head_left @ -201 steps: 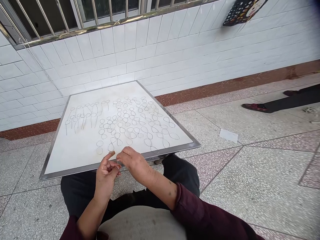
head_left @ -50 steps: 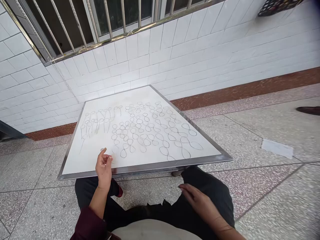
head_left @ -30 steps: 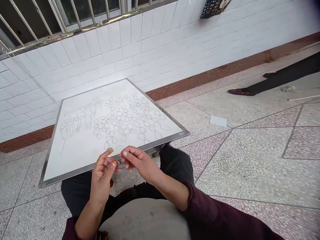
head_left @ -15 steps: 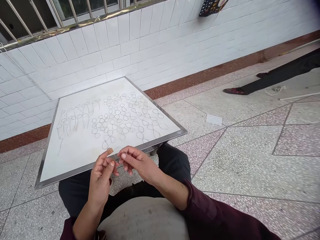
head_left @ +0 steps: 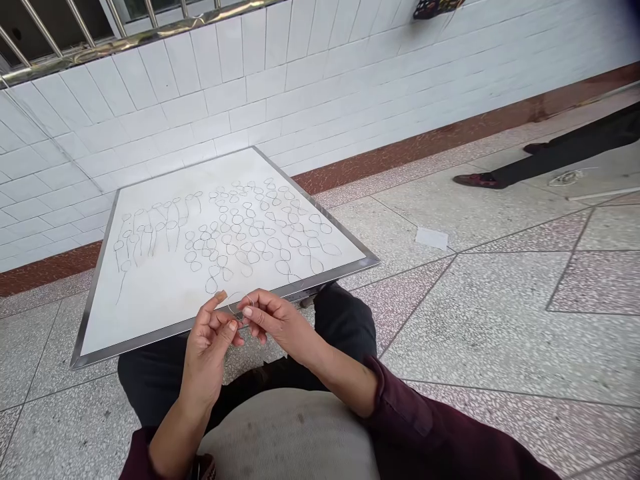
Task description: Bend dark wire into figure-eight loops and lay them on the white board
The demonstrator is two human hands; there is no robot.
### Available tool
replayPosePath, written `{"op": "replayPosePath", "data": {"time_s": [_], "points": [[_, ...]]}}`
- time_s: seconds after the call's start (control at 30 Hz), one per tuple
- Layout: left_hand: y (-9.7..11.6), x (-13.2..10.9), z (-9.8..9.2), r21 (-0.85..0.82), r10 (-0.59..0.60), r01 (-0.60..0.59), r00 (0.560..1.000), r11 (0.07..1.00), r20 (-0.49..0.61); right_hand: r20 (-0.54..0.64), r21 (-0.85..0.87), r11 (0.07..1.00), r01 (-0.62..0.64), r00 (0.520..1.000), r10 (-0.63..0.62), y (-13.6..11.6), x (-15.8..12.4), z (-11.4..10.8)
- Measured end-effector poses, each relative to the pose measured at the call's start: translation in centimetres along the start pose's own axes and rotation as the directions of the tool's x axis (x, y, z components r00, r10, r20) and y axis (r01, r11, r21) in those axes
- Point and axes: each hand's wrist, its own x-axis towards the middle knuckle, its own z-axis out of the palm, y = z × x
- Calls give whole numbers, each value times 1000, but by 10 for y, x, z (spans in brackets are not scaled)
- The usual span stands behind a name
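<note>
Between my two hands is a thin wire, bent into a curve above the table's near edge. My left hand pinches its lower end between thumb and fingers, the index finger raised with a tan wrap at its tip. My right hand grips the other side of the wire between thumb and index finger. Just beyond, on a white table with a metal rim, lie many bent wires. Figure-eight wire loops cover the middle and right; single loops with long straight tails are at the left.
My knees are under the table's near edge. A white tiled wall stands behind it, with a barred window upper left. On the floor at right are a white paper, a coil of cord and another person's leg.
My left hand has shifted slightly right, closer to my right hand. The wire's curve now shows more clearly between them. The camera view has tilted a little.
</note>
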Motion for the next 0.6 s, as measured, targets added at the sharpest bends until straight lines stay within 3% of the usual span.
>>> {"op": "replayPosePath", "data": {"time_s": [0.3, 0.6], "points": [[-5, 6, 3, -33, 3, -4, 1000, 999, -28, 0, -65, 998, 4, 1000, -4, 7, 3, -2], [-13, 13, -1, -72, 48, -59, 987, 996, -156, 31, -93, 996, 3, 1000, 0, 14, 6, -4]]}}
